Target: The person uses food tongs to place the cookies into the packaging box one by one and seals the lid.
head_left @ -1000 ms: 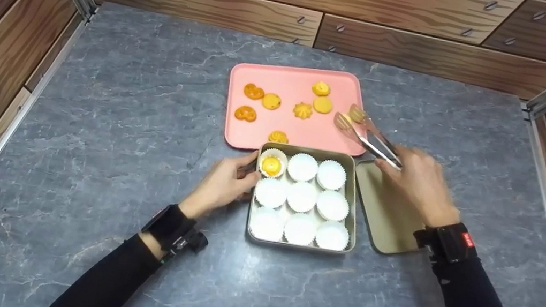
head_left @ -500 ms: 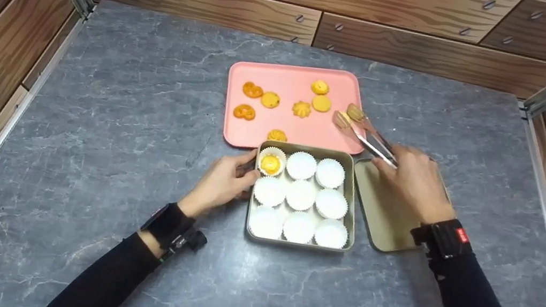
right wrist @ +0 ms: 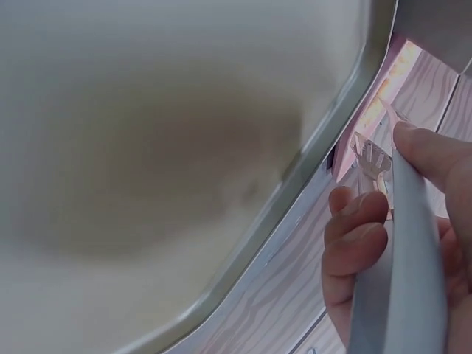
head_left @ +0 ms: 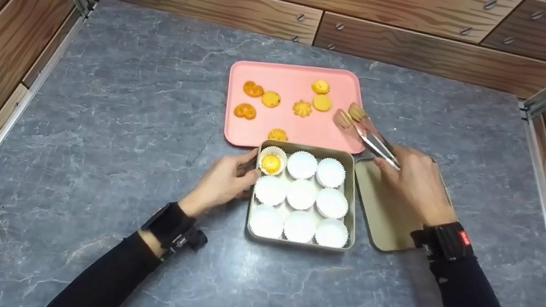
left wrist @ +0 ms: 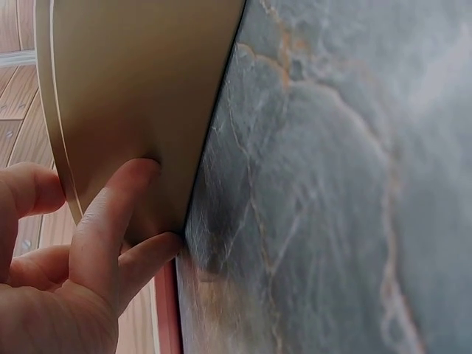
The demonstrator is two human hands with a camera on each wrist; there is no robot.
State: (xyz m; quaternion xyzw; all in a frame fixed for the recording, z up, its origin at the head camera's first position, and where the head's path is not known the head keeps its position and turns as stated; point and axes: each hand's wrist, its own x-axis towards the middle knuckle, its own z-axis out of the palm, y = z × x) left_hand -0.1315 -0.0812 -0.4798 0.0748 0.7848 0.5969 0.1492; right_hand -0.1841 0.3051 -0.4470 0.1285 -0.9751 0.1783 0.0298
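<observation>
Tongs (head_left: 379,150) are gripped by the right hand (head_left: 417,183), tips over the right end of the pink tray (head_left: 289,79), beyond the tin (left wrist: 140,96); whether anything is pinched cannot be told. Squeezing should be kept gentle, since the cookies (head_left: 321,103) on the tray look crumbly. The tin's left wall is steadied by relaxed fingers of the left hand (head_left: 218,183). Nine paper cups (head_left: 301,195) are held inside; only the tin's far-left one is filled, with a yellow cookie (head_left: 270,162). Right of the tin, the lid (head_left: 387,219) is laid.

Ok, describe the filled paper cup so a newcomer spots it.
On the grey table, find the square tin in front of the pink tray. Nine paper cups sit inside, three by three; the filled cup is in the far left corner. It alone among its neighbours shows a yellow cookie.
</observation>
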